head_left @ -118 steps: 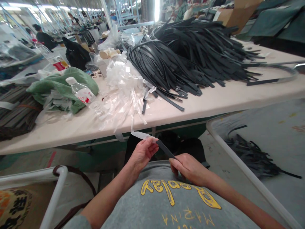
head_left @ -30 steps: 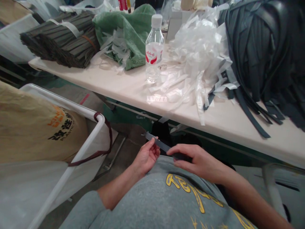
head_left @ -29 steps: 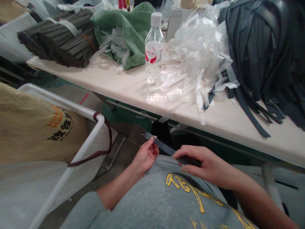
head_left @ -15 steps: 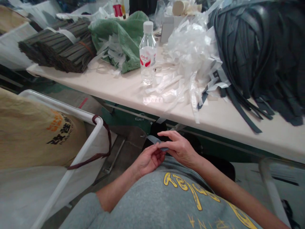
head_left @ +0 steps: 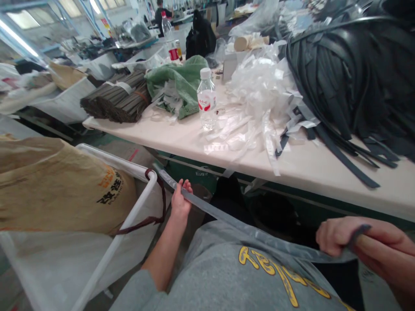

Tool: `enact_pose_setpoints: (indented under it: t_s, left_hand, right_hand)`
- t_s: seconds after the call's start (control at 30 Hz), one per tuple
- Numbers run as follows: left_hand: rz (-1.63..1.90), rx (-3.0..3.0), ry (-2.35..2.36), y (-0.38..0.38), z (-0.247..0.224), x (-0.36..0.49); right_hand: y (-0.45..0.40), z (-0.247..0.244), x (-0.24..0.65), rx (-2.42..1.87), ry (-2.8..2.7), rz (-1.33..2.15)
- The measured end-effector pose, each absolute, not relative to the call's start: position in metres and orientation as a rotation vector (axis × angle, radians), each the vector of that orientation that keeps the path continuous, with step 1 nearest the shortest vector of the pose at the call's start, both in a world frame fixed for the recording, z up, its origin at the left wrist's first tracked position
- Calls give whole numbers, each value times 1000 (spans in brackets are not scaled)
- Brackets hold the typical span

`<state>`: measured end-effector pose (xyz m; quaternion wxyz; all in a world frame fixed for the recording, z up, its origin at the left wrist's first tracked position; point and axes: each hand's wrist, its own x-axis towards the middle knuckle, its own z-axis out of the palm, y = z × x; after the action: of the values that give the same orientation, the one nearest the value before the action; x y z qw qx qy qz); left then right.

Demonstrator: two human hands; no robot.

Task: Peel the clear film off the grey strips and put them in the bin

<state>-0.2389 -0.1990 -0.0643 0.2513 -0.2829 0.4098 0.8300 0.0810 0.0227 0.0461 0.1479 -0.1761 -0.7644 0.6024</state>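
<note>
A long grey strip [head_left: 223, 214], partly shiny as if covered with clear film, stretches across my lap between both hands. My left hand [head_left: 181, 201] is closed around it near its far left end, which sticks out past my fingers toward the cart frame. At the lower right, my right hand [head_left: 366, 246] grips the strip's other part in a closed fist, with a dark end curling over the fingers. Dark strips [head_left: 350, 82] like it hang in a big bundle at the table's right. A heap of clear film strips [head_left: 256, 82] lies beside them.
A water bottle [head_left: 206, 101] stands near the front of the white table [head_left: 175, 136]. Behind it are a green sack [head_left: 191, 73] and tied bundles of dark strips [head_left: 113, 101]. At left, a white-framed cart [head_left: 139, 194] holds a tan printed bag [head_left: 65, 185].
My hands, close together before, are now far apart. The right hand has moved right with the strip drawn out, and the left has moved left. The view has tilted up.
</note>
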Motion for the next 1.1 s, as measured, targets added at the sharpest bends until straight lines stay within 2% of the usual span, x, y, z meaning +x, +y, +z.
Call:
enact_pose_setpoints:
  t_s: [0.1,0.27,0.43,0.53,0.73,0.83,0.97,1.1]
  left_hand:
    - [2215,-480,1229,-205,-54,-215]
    - [1793,227,1312,-206,-32,-176]
    - [1298,624,1238,-180,-2,-159]
    - [1157,732,1187,-161,17,-148]
    - [1314,1045,1180,-124,56,-111]
    - [1263,1194,1205,-109,68,-81]
    - [1059,1374,1134,-94,67,-47]
    - [842,1454,1068,-87,52,-25]
  right_hand:
    - [22,40,73,-496,-1938,1990]
    - [15,45,16,-390,-1846,2024]
    - [22,69,-13,-190,-1789,2004]
    - [23,83,0,-186,-1775,1904]
    - [-4,89,46,-348,-1801,1481]
    - [-21,86,72,-462,-1757,1473]
    - [-37,90,109,-633,-1489,1479]
    - [-45,95,149,-803,-1228,1298]
